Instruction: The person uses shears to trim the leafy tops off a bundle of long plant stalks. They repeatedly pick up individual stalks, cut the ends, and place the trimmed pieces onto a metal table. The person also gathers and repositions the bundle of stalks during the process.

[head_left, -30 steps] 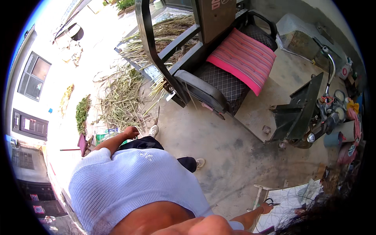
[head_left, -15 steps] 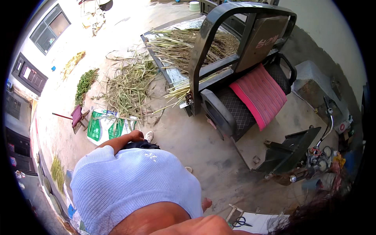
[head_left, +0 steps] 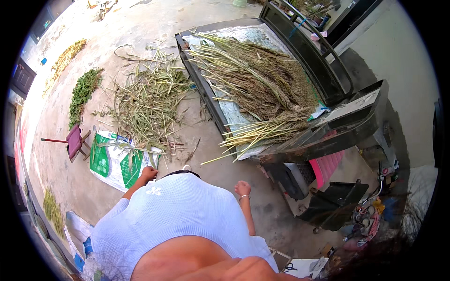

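My left hand (head_left: 149, 173) hangs beside my body, fingers curled, with nothing visible in it. It is above the edge of a green and white woven sack (head_left: 110, 161) lying flat on the ground. On the other side, my right hand (head_left: 243, 188) is held away from my body in a loose fist, with a bracelet at the wrist and nothing showing in it. Ahead to the right, a dark-framed cart bed (head_left: 206, 96) carries a heap of cut stalks with brown seed heads (head_left: 269, 79). Leaves and stripped stalks (head_left: 147, 96) lie piled on the ground left of it.
A small stool with a purple seat (head_left: 74, 144) stands left of the sack, a stick beside it. Green plants (head_left: 85, 91) and a yellowish strip of plant matter (head_left: 65, 60) lie farther left. The cart's seat with a pink cover (head_left: 326, 167) and its handlebar (head_left: 378, 185) are at right.
My view has swung so the cart bed shows more fully and its seat less. My right hand has come out into view at my side. My left hand has moved lower and leftward in the picture.
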The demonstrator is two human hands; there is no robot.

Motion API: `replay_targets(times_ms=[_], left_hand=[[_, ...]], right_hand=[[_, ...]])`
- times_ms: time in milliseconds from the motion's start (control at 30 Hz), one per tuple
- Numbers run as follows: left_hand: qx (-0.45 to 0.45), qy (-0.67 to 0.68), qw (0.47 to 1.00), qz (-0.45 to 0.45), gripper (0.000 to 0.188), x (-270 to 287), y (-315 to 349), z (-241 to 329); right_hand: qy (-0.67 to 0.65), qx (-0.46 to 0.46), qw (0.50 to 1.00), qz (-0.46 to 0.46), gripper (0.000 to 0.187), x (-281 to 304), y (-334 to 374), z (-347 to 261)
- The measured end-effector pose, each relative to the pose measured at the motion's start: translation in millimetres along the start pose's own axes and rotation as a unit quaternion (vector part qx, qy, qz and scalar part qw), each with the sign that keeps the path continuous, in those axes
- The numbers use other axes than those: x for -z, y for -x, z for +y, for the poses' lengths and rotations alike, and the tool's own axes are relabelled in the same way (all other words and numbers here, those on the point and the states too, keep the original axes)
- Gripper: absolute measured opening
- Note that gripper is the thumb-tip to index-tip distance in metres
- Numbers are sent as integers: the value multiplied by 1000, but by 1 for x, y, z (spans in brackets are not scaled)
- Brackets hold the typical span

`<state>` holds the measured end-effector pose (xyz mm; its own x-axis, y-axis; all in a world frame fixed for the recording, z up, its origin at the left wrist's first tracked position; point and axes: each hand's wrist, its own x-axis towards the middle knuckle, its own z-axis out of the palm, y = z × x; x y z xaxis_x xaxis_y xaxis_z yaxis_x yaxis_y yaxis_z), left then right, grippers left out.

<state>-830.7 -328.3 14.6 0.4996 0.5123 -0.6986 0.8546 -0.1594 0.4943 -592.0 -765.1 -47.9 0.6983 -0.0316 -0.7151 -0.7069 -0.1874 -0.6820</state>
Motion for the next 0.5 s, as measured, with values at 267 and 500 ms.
replay_targets(times_ms=[267,500], left_hand=[[-19,132,989,71,17,97,-106,16],[-194,-24,981,4,19,121,-172,127]], right_hand=[[-110,-6,991,-70,12,-139,-48,-157],[-285,-15,951,-120,12,-235,-122,-254]])
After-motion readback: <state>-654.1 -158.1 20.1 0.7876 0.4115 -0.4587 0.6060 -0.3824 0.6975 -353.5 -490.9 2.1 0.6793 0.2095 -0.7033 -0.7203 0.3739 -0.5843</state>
